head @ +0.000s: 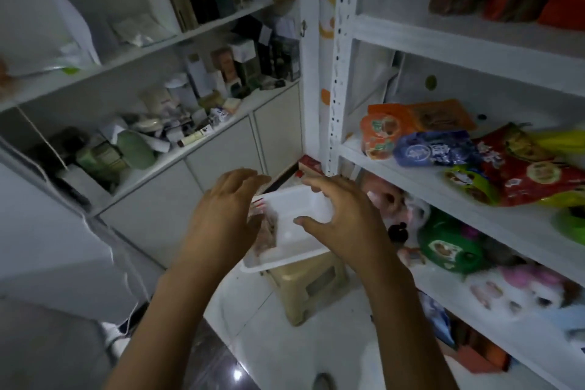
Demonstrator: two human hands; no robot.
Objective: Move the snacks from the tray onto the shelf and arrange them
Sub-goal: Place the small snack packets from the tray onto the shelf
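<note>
Two hands hovered over a white tray [285,264] on a beige stool [311,290]. At the tray's 9 o'clock side, the left hand [228,212] spread loose fingers over a clear snack packet [268,233] lying inside; blur hid any contact. At 3 o'clock, the right hand [345,218] was splayed wide, holding nothing. Orange, blue [433,149] and red packets lay on the shelf [421,182] at 2 o'clock.

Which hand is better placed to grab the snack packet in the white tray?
Probably the left. The left hand hovers over the clear packet of brownish snacks at the left side of the white plastic tray. The right hand is over the tray's bare right part, farther away.
</note>
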